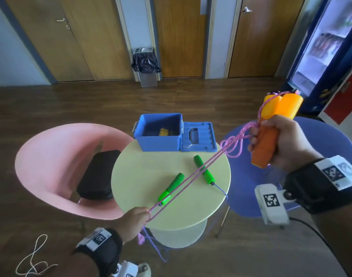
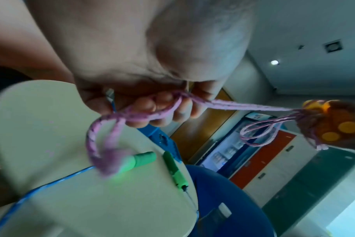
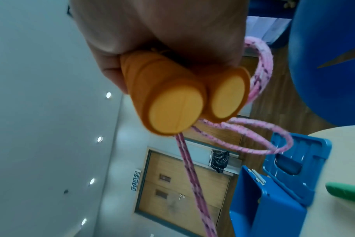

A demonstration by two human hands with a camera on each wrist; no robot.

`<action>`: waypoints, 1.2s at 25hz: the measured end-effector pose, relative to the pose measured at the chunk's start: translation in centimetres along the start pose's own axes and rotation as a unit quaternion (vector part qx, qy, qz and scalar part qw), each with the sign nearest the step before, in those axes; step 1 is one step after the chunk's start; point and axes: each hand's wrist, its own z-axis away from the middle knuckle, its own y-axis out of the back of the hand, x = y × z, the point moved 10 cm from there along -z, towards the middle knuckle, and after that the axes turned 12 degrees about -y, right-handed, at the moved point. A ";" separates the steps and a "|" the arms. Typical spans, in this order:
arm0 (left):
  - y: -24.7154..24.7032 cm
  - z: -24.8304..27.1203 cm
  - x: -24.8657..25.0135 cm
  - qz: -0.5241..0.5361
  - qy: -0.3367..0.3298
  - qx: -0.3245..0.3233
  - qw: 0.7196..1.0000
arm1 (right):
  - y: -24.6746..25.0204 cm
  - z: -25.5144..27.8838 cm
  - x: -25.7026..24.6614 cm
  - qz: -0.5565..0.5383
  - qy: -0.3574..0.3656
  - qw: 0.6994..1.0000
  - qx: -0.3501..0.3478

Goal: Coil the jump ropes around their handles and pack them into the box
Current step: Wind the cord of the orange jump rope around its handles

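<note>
right hand (image 1: 285, 140): fingers curled round both orange handles (image 1: 271, 136), held side by side, raised right of tabletop
left hand (image 1: 136, 217): fingers pinching doubled pink rope (image 1: 183, 182), near tabletop's front edge
pink rope: taut between hands, loose loops by handles
green handles (image 1: 204, 171): flat on round tabletop (image 1: 141, 176)
blue box (image 1: 158, 132): open, far edge of tabletop, lid (image 1: 197, 136) just beside

My right hand (image 1: 282, 144) grips two orange handles (image 1: 275, 124) side by side, raised off the right edge of the round table (image 1: 147, 188). Pink rope (image 1: 183, 182) runs doubled and taut from them down to my left hand (image 1: 136, 217), pinched at the near edge. Two green handles (image 1: 204, 172) lie mid-table under the rope. Open blue box (image 1: 158, 134) at far edge, lid (image 1: 198, 136) just beside it.
</note>
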 end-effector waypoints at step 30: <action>10.0 -1.5 10.0 0.549 -0.080 -0.003 0.832 | 18.9 -1.5 15.3 0.234 -0.221 0.909 0.265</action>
